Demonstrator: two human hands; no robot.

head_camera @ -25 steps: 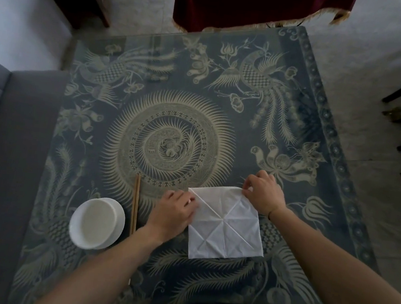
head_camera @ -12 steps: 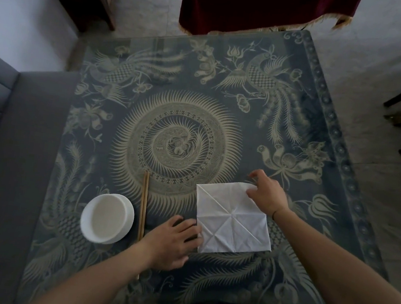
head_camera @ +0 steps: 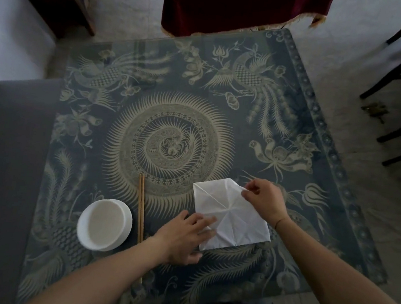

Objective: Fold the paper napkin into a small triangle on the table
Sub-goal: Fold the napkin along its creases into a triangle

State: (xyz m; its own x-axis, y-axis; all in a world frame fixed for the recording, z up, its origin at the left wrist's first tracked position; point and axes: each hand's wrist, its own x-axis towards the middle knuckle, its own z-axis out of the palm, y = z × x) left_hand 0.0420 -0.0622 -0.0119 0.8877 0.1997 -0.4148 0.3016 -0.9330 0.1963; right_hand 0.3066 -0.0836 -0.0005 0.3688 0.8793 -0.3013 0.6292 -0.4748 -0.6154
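- One creased white napkin (head_camera: 227,212) lying unfolded on patterned surface (head_camera: 223,119), right of chopsticks (head_camera: 141,210) and bowl (head_camera: 105,224).
- Right hand (head_camera: 264,200) pinching far right corner, lifted.
- Left hand (head_camera: 183,237) spread open, pressing near left edge.

Chopsticks (head_camera: 141,210) and bowl (head_camera: 105,224) crowd the napkin's (head_camera: 230,216) left; beyond lies open table (head_camera: 221,134).

No text, label, brand, number or sign could be read anywhere. The tabletop (head_camera: 301,93) bore only bird and flower patterns, and the napkin (head_camera: 234,220) was blank.
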